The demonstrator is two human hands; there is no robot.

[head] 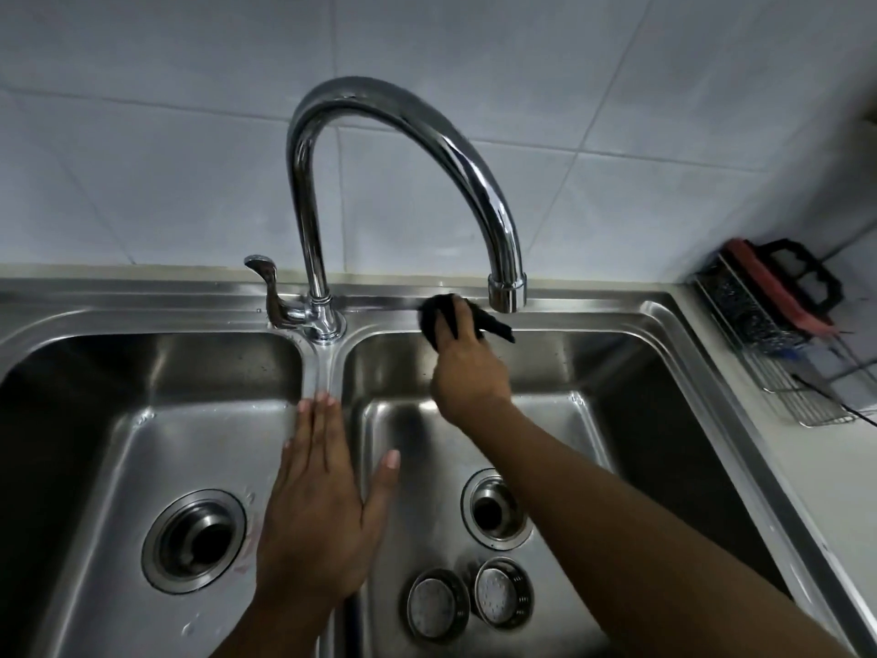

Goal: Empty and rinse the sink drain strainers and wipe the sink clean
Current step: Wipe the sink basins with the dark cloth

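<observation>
The left hand (pixel 318 505) was laid flat, palm down, on the divider (pixel 322 368) between the two basins, fingers straight and together, the thumb spread out over the right basin (pixel 593 372); nothing was held in it. The right hand (pixel 467 368) was stretched across that basin, and a black cloth (pixel 493 326) was gripped under its curled fingers and pressed against the sink's back ledge (pixel 593 303).

Nearest the viewer, two round metal strainers (pixel 437 605) (pixel 504 592) were seen side by side on the floor of the right basin, perforated faces up, just apart from one another. Whether anything was caught in them could not be told. Just beyond them the right drain (pixel 496 508) was shown as a dark open hole. A larger drain (pixel 194 546), likewise dark and open, was set in the floor of the left basin (pixel 118 420), where water drops were scattered.

Behind the divider a chrome faucet (pixel 403 116) was mounted, its lever (pixel 265 277) at the left, its spout arched over to end above the ledge just right of the cloth.

Farther right, on the counter (pixel 830 491), a wire rack (pixel 807 410) was placed against the tiled wall (pixel 142 135). A steel scourer (pixel 740 311) and a red-edged pad (pixel 778 296) were held in it.
</observation>
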